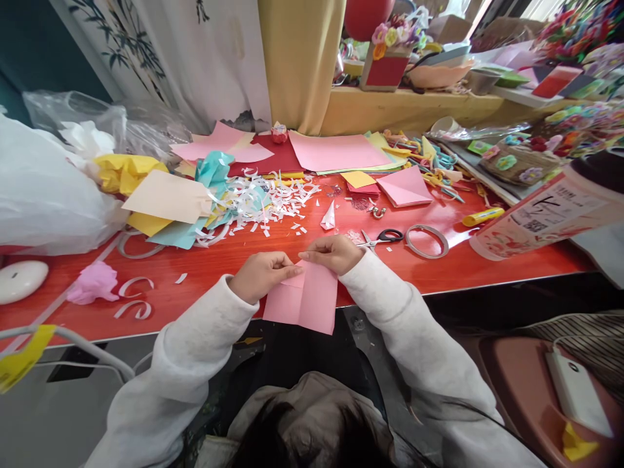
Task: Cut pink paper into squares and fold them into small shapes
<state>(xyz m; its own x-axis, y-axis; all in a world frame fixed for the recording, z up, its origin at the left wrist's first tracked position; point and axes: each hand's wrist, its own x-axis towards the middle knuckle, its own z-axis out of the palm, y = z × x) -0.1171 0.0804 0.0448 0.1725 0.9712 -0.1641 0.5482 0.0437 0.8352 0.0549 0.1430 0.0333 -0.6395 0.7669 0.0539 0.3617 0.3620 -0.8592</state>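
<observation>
A creased sheet of pink paper (318, 298) hangs between my hands at the front edge of the red table (234, 292). My left hand (266, 273) pinches its upper left part between thumb and fingers. The top edge, near the middle crease, is gripped by my right hand (332, 253), thumb and forefinger closed. A fold line runs down the sheet, and another crosses its left half. Just beyond my right hand lie black-handled scissors (390, 236), partly hidden by that hand. A small folded pink paper piece (328, 216) rests farther back.
Shredded white paper (266, 201) and coloured sheets cover the back left. A roll of tape (427, 241), a yellow marker (482, 217) and a large cup (546, 208) stand or lie at right. Stacked pink squares (405, 186) sit behind the scissors. A white plastic bag (53, 188) bulges at left.
</observation>
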